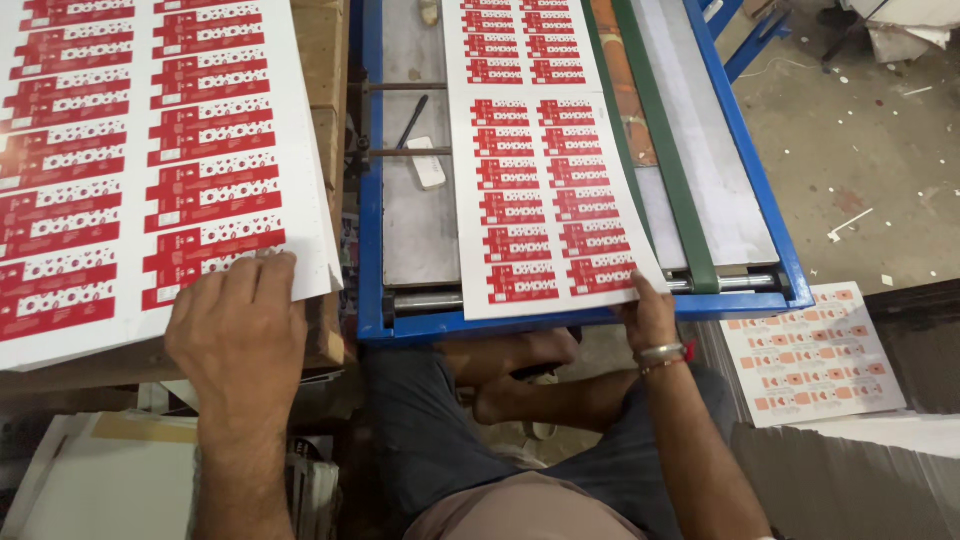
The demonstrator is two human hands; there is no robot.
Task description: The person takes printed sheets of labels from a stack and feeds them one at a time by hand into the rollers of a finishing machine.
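Feeding printed sheets, both hands engaged.
Right hand [648,312] fingers pinching sheet [545,170] corner; left hand [238,325] fingers spread flat on stack [140,150]. Skewed feed likely if corner slips.

We note the printed sheet [545,170] on the machine: smooth white card with red print, faintly glossy. The sheet stack [150,150] at left shows the same coated paper. The machine frame [372,200] is blue painted metal, its bed dull grey metal; the belt [665,150] looks matt green. The floor [860,150] is rough concrete.
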